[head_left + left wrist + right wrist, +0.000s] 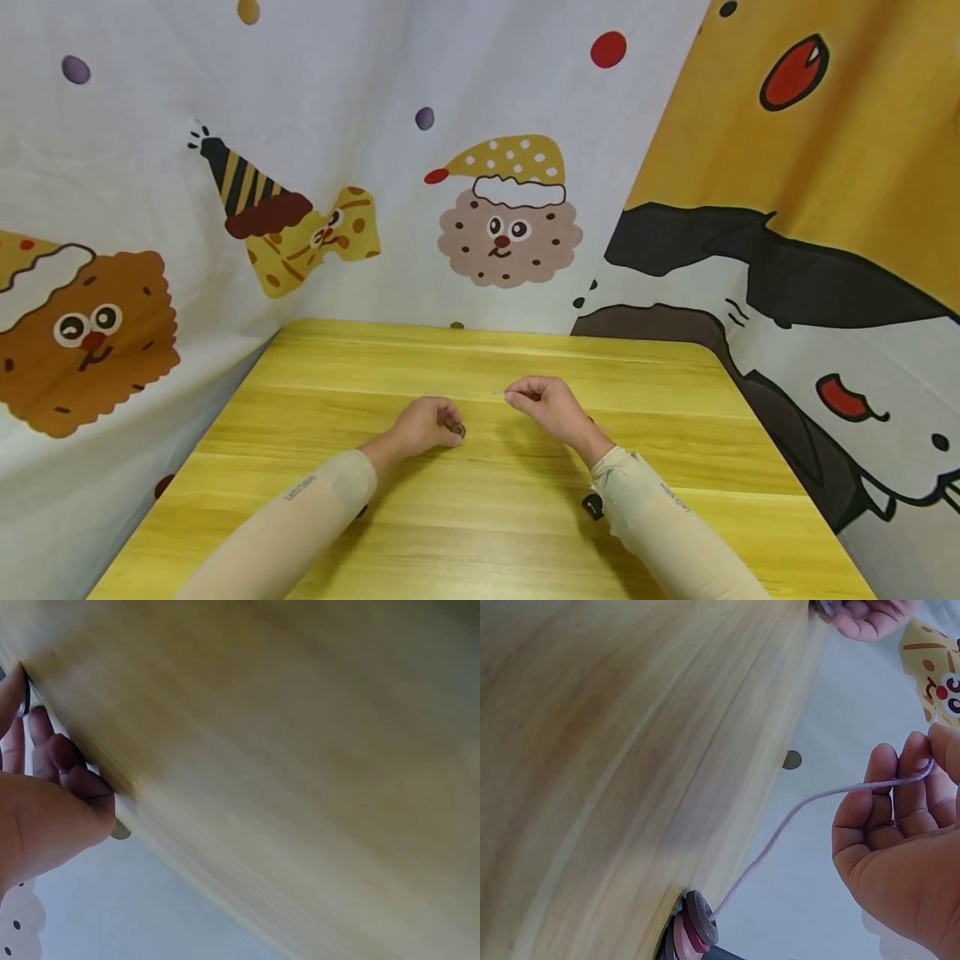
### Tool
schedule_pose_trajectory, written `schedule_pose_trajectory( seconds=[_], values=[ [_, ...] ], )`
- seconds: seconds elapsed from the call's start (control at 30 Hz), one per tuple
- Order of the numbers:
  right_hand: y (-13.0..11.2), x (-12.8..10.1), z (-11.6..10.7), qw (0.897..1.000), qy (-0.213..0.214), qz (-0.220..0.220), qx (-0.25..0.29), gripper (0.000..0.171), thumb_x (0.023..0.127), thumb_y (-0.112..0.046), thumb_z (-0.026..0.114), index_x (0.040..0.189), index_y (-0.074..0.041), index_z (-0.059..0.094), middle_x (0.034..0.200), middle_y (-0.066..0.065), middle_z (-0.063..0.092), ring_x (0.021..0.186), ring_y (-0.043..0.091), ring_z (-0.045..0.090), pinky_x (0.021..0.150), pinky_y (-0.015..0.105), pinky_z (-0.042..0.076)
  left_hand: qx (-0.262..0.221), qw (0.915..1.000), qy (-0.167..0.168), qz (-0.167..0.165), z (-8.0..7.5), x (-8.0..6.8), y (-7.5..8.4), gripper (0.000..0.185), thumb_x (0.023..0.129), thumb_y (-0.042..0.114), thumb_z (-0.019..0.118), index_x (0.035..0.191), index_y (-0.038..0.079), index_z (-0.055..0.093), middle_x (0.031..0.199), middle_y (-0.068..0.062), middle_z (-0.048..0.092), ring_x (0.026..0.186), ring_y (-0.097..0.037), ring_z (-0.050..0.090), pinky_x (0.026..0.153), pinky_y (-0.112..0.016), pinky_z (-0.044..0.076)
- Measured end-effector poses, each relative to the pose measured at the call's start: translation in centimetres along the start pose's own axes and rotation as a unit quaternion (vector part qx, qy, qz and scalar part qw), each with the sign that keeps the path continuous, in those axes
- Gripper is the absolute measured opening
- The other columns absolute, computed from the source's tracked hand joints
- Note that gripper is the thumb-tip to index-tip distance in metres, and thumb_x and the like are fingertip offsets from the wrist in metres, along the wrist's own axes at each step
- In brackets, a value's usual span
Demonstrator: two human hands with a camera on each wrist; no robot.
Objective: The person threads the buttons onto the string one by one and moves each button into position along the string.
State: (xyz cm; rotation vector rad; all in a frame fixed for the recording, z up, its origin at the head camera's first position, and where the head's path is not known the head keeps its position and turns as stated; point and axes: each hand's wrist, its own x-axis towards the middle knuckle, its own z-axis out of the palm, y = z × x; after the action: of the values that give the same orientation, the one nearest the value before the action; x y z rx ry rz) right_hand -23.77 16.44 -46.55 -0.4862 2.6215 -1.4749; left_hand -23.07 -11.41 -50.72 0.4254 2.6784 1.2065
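Observation:
My left hand (422, 425) pinches a small dark round button (458, 430) between thumb and fingers, above the table. Only the button's thin edge shows in the left wrist view. To the right, my right hand (551, 407) pinches a thin purple string (802, 801) near its end. A short tip of the string points left, towards the button, with a gap between them. From my fingers the string runs back to a stack of buttons (699, 919) in dark grey, pink and deep red, lying at the bottom of the right wrist view.
Both hands are over a yellow wood-grain table (465, 533). A cloth with cartoon pictures (360, 100) hangs behind and beside it. A small black object (592, 506) shows by the right sleeve cuff.

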Motion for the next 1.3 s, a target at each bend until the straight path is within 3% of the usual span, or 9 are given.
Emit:
schedule_pose_trajectory(
  seconds=[0.17,0.33,0.53,0.67,0.8,0.93,1.17,1.3],
  values=[
    [0.1,-0.1,0.0,1.000,0.002,-0.003,0.001,0.019,0.104,-0.032,0.073,0.114,-0.018,0.081,0.106,0.013,0.077,0.077,0.014,0.054,0.067,0.028,0.046,-0.046,0.9988,0.013,0.003,0.0,-0.1,0.2,0.013,0.093,0.012,0.085,0.102,0.014,0.076,0.094,0.000,0.076,0.087,-0.012,0.068,0.075,-0.028,0.057],
    [0.0,-0.2,-0.1,1.000,0.008,-0.003,-0.002,0.017,0.104,-0.032,0.073,0.113,-0.020,0.081,0.100,0.005,0.076,0.076,0.015,0.053,0.066,0.028,0.045,-0.116,0.9904,0.073,-0.016,-0.5,0.1,0.9,0.012,0.098,0.013,0.080,0.109,0.011,0.076,0.105,-0.005,0.079,0.098,-0.018,0.074,0.082,-0.037,0.063],
    [-0.1,-0.1,0.0,1.000,0.015,-0.003,-0.002,0.015,0.105,-0.033,0.071,0.112,-0.023,0.081,0.096,0.001,0.075,0.074,0.016,0.052,0.066,0.028,0.045,-0.228,0.9599,0.159,-0.036,-0.9,0.6,3.2,0.021,0.096,0.022,0.083,0.113,0.013,0.077,0.109,-0.007,0.082,0.101,-0.021,0.078,0.094,-0.047,0.062],
    [-0.2,0.1,0.1,1.000,0.017,-0.006,0.003,0.017,0.105,-0.033,0.072,0.113,-0.021,0.081,0.100,0.013,0.075,0.074,0.016,0.053,0.066,0.028,0.046,-0.289,0.9380,0.187,-0.041,-0.6,0.9,4.4,0.023,0.092,0.022,0.087,0.110,0.011,0.077,0.108,-0.008,0.082,0.099,-0.020,0.078,0.096,-0.047,0.062],
    [-0.2,0.2,0.2,1.000,0.018,-0.006,0.008,0.017,0.105,-0.032,0.072,0.112,-0.019,0.081,0.104,0.022,0.074,0.074,0.016,0.052,0.065,0.027,0.045,-0.320,0.9256,0.197,-0.045,0.0,1.1,4.9,0.023,0.091,0.018,0.088,0.108,0.007,0.077,0.105,-0.010,0.082,0.096,-0.018,0.078,0.092,-0.041,0.063],
    [-0.3,0.2,0.2,1.000,0.027,-0.009,0.009,0.018,0.105,-0.032,0.071,0.112,-0.019,0.081,0.105,0.022,0.074,0.072,0.015,0.051,0.065,0.027,0.045,-0.329,0.9215,0.201,-0.047,0.5,1.1,5.2,0.024,0.090,0.016,0.089,0.109,0.007,0.078,0.105,-0.011,0.083,0.096,-0.019,0.079,0.090,-0.036,0.064],
    [-0.3,0.1,0.2,0.999,0.043,-0.012,0.007,0.017,0.106,-0.033,0.070,0.111,-0.022,0.081,0.101,0.012,0.076,0.074,0.018,0.054,0.067,0.029,0.047,-0.343,0.9176,0.196,-0.045,1.2,1.1,5.7,0.026,0.089,0.015,0.089,0.111,0.007,0.078,0.107,-0.013,0.083,0.098,-0.022,0.080,0.093,-0.038,0.063],
    [-0.4,0.2,0.2,0.999,0.050,-0.014,0.004,0.020,0.105,-0.034,0.071,0.112,-0.018,0.081,0.096,0.003,0.076,0.074,0.019,0.054,0.067,0.029,0.047,-0.353,0.9150,0.191,-0.046,1.5,1.1,5.7,0.029,0.089,0.016,0.089,0.113,0.005,0.078,0.105,-0.013,0.083,0.096,-0.020,0.079,0.092,-0.036,0.063]
  ],
)
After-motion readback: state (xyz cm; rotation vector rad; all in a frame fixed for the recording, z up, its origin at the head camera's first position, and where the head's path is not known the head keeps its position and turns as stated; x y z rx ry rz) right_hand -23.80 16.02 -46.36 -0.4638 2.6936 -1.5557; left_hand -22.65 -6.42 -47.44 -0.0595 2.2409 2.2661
